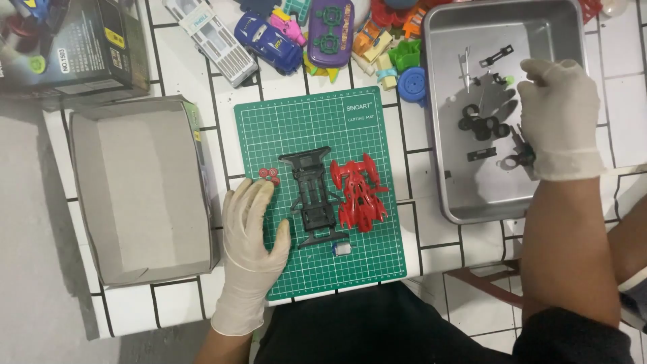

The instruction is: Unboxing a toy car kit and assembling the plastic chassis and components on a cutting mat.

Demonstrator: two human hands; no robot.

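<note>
My left hand (251, 236), in a white glove, lies flat and open on the left edge of the green cutting mat (367, 263). Its fingertips almost touch two small red gears (269, 176). On the mat lie a black toy-car chassis (313, 195), a red car body shell (359, 191) and a small silver motor (342, 249). My right hand (559, 118), also gloved, reaches into the metal tray (448, 195) over small black parts (482, 126). Its fingers are curled near a tiny green piece (510, 79). Whether it grips anything is hidden.
An open grey cardboard box (141, 192) stands left of the mat, with a printed box lid (67, 44) behind it. Several colourful toys, a blue car (269, 42) and a purple case (330, 30) among them, crowd the back of the white tiled table.
</note>
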